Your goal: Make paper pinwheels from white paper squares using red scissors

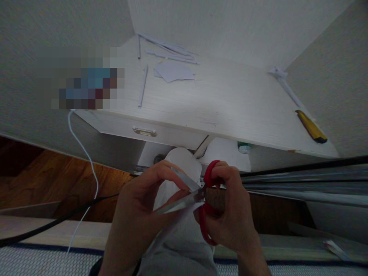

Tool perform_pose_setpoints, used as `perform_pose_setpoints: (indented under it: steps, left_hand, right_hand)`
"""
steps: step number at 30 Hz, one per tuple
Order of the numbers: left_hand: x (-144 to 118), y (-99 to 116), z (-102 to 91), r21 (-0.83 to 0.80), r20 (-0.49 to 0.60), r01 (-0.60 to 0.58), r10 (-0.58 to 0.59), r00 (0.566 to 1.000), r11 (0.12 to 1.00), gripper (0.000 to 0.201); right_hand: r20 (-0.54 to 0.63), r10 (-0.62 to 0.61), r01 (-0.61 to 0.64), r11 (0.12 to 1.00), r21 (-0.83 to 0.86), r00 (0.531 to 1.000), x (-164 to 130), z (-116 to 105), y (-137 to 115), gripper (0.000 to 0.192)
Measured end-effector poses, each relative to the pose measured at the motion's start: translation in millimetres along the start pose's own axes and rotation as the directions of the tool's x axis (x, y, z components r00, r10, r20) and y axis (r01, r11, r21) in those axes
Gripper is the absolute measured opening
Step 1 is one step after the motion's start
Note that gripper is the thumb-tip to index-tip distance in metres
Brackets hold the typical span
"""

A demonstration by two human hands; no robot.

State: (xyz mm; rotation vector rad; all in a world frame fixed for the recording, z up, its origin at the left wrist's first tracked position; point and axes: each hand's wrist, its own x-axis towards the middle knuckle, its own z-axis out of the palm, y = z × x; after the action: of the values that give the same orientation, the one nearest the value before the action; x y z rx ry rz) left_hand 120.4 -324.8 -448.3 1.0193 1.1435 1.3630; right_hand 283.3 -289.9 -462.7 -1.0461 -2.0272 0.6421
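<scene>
My right hand (232, 207) grips a pair of red-handled scissors (197, 196), with fingers and thumb through the loops. The blades are spread apart and point left, toward my left hand (140, 203). In that hand, a thin white piece of paper (176, 226) is pinched between thumb and fingers; it slants down toward my lap, beside the lower blade. Whether it is rolled or flat I cannot tell. The fingertips of my left hand are close to the blades and partly hide where the paper meets them.
On the white desk (230, 103) lie several rolled paper sticks (172, 57), a single paper stick (143, 86), some cut paper sheets (174, 71) and a yellow-handled cutter (310, 125). A white cable (86, 153) hangs at the left by a blurred-out object. A drawer (143, 131) sits under the desktop.
</scene>
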Motion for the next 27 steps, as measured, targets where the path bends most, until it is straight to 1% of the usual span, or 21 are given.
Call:
perform_pose_setpoints:
  steps: [5,11,19,22,27]
  left_hand:
    - [-0.1,1.2,1.0,-0.037,-0.002,0.014,-0.014,1.0,0.999,0.015]
    - [-1.7,1.2,1.2,-0.056,-0.019,0.036,-0.037,0.999,0.998,0.018]
    - [1.1,2.3,-0.8,0.024,-0.021,-0.006,0.006,1.0,1.0,0.018]
    - [1.8,4.2,-1.4,0.037,-0.027,-0.02,0.021,0.999,0.999,0.021]
    - [4.0,4.0,-2.7,0.09,-0.031,-0.051,0.054,0.998,0.995,0.02]
  right_hand:
    - [0.001,0.031,-0.031,0.999,-0.025,1.0,0.7,-1.0,-1.5,0.047]
    - [0.002,0.018,-0.018,0.999,-0.05,1.0,4.4,-2.2,-4.0,0.047]
    - [0.011,0.024,-0.023,0.994,-0.105,1.0,2.3,-2.4,-2.9,0.045]
    - [0.02,0.024,-0.022,0.995,-0.102,1.0,3.3,-2.6,-2.6,0.045]
    - [0.022,0.047,-0.045,0.996,-0.082,0.999,3.3,-4.8,-1.2,0.043]
